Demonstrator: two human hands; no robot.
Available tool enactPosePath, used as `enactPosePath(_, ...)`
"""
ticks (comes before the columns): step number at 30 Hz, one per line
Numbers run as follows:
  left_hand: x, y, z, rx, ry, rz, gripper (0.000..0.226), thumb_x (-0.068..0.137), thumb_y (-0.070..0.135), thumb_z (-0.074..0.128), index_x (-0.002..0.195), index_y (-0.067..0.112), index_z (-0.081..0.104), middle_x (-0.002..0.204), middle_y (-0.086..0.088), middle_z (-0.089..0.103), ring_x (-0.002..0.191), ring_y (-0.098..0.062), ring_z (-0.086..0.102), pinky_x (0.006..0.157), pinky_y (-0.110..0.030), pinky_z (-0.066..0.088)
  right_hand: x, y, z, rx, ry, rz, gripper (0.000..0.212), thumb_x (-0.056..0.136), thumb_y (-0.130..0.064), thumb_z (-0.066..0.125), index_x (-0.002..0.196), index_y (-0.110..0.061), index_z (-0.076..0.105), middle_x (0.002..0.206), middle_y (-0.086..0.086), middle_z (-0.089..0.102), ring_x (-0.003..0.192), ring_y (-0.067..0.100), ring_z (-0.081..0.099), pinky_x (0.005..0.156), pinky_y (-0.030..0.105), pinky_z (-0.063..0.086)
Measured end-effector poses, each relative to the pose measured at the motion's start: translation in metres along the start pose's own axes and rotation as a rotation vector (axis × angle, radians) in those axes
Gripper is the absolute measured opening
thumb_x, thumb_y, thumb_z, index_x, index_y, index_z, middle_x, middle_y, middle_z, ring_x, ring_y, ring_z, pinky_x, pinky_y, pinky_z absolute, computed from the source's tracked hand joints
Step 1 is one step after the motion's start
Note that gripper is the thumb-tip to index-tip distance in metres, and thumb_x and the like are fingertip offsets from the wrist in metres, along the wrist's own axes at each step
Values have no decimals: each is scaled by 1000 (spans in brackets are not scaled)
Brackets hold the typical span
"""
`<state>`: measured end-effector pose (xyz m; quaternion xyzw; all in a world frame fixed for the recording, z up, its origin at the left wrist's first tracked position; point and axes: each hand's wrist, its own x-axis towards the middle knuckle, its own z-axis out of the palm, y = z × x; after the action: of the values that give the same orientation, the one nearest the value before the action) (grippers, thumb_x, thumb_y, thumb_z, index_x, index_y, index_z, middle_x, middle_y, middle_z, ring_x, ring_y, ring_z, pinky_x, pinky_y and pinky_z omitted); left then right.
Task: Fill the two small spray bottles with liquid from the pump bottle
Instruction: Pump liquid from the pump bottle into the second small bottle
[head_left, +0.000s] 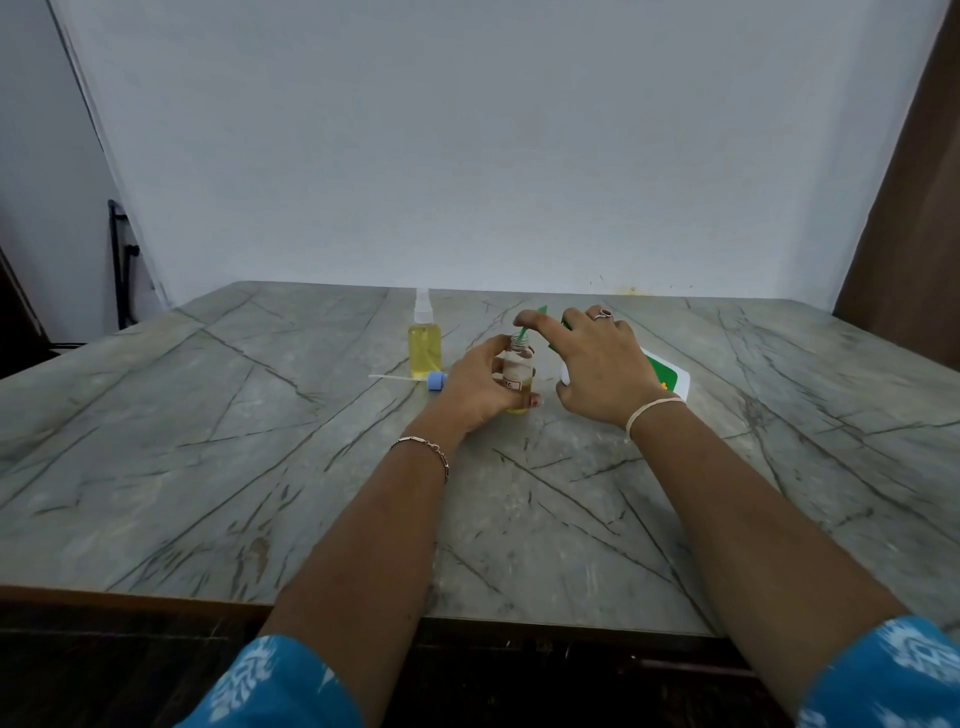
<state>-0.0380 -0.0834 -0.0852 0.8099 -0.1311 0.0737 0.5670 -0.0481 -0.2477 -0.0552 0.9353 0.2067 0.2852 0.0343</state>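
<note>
Soft, even, rather dim light falls on the desk (260, 467), with faint shadows and no glare. Wide-angle bending curves the edges; the near sleeves (883, 675) look slightly blurred.

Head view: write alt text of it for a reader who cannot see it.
The left hand holds an open bottle upright on the table while the right hand tilts the pump bottle, its green spout at the open mouth. A filled spray bottle stands behind, a blue cap beside it.

- Left and right flanks of table (218, 467): free passage.
- Left of centre: capped spray bottle (425, 345) upright, with blue sprayer cap (437, 380) lying just before it (tube pointing left).
- Centre-right: open bottle (518, 371) and pump bottle (670, 376) obstruct.
</note>
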Motion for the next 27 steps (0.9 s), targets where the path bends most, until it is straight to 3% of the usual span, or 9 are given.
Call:
enactPosePath(12, 4, -6, 0, 39, -5, 26, 65, 64, 3, 87, 117, 24, 56, 118, -12, 64, 105, -27, 66, 92, -45, 56, 3, -6, 1, 31, 34, 35, 67, 76, -25, 67, 133, -33, 32, 117, 7, 56, 111, 33, 50, 91, 47, 44)
enactPosePath(20, 7, -11, 0, 29, 27, 42, 60, 61, 12, 90, 109, 24, 58, 114, -9, 68, 106, -25, 67, 93, -46, 55, -1, -5, 1, -26, 41, 3, 77, 79, -26, 65, 142, -37, 22, 117, 8, 55, 112, 32, 50, 90, 45, 43)
enactPosePath(27, 11, -14, 0, 43, 11, 47, 64, 62, 12, 90, 117, 18, 58, 114, -11, 68, 107, -26, 67, 95, -46, 54, -1, -4, 1, -2, 38, 19, 74, 78, -27, 64, 140, -36, 25, 115, 8, 55, 109, 32, 51, 89, 46, 44)
